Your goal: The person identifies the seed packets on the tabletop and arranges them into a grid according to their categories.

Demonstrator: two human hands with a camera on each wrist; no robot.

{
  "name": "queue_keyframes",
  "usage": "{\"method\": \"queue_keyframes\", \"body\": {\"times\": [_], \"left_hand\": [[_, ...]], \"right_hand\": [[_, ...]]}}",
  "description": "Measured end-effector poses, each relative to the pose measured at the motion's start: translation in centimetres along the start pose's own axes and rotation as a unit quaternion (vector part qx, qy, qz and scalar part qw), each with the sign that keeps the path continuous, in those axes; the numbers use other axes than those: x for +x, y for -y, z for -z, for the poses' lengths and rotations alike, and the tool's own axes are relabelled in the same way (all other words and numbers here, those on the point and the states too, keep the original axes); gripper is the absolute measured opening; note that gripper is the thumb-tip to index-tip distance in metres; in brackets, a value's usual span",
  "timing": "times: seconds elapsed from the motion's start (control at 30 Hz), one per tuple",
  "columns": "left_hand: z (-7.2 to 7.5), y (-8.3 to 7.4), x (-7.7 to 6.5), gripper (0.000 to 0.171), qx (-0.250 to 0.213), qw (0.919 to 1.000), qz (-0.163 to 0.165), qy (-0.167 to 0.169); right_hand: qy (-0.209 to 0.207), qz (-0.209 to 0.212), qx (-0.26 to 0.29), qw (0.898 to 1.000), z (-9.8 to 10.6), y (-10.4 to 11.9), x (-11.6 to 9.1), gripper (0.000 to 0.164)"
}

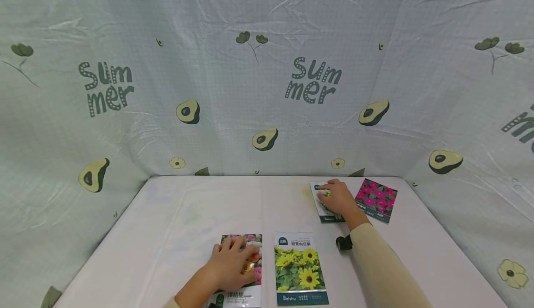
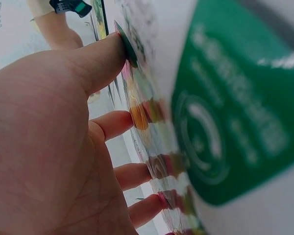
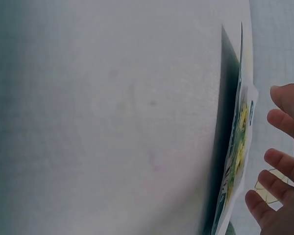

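Note:
My left hand (image 1: 229,266) rests on a seed packet (image 1: 249,293) at the front of the table; pink flowers and a white lower band show around it. In the left wrist view, the thumb and fingertips touch the glossy face of this packet (image 2: 225,98), fingers spread. At the back right my right hand (image 1: 337,199) is over another packet (image 1: 331,219), white with yellow flowers and a dark green bottom band. The right wrist view shows its loosely bent fingers (image 3: 279,161) apart from that packet (image 3: 240,142), which stands out from the table along one edge.
Between the arms lies a yellow sunflower packet (image 1: 300,266). A packet with magenta flowers (image 1: 377,200) lies tilted in the far right corner, beside the right hand. A patterned cloth (image 1: 225,76) hangs behind the white table (image 1: 187,224). A small black device (image 1: 344,243) sits at the right wrist.

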State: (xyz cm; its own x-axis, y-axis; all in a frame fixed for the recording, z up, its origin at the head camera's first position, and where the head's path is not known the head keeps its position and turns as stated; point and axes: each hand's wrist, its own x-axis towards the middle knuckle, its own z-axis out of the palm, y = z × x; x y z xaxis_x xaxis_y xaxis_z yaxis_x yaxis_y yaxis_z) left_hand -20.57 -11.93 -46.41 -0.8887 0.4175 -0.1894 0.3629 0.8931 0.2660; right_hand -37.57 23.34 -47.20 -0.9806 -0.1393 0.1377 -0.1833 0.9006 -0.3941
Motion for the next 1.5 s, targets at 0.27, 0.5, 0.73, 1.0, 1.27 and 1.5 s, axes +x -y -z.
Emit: {"method": "queue_keyframes", "body": {"times": [0.27, 0.5, 0.73, 1.0, 1.27, 1.5], "left_hand": [[-0.1, 0.1, 0.1, 0.065, 0.005, 1.0, -0.006, -0.004], [-0.5, 0.4, 0.2, 0.066, 0.004, 1.0, -0.005, -0.006], [-0.3, 0.2, 0.2, 0.066, 0.007, 1.0, -0.002, -0.001], [-0.3, 0.2, 0.2, 0.066, 0.007, 1.0, 0.001, -0.001], [-0.3, 0.1, 0.3, 0.067, 0.008, 1.0, 0.003, -0.001], [-0.2, 0.1, 0.3, 0.066, 0.009, 1.0, 0.003, 0.0]], "right_hand": [[0.034, -0.01, -0.032, 0.999, -0.3, -0.6, 0.8, 0.045], [0.06, -0.019, -0.057, 0.996, -0.6, -1.0, 1.4, 0.05], [0.073, -0.018, -0.047, 0.996, -0.7, -1.2, 1.5, 0.054], [0.102, -0.016, -0.05, 0.993, -0.3, -0.9, 1.5, 0.059], [0.123, -0.012, -0.064, 0.99, 0.3, -0.4, 1.3, 0.062], [0.138, -0.028, -0.051, 0.989, 0.3, -0.3, 1.2, 0.061]]}}
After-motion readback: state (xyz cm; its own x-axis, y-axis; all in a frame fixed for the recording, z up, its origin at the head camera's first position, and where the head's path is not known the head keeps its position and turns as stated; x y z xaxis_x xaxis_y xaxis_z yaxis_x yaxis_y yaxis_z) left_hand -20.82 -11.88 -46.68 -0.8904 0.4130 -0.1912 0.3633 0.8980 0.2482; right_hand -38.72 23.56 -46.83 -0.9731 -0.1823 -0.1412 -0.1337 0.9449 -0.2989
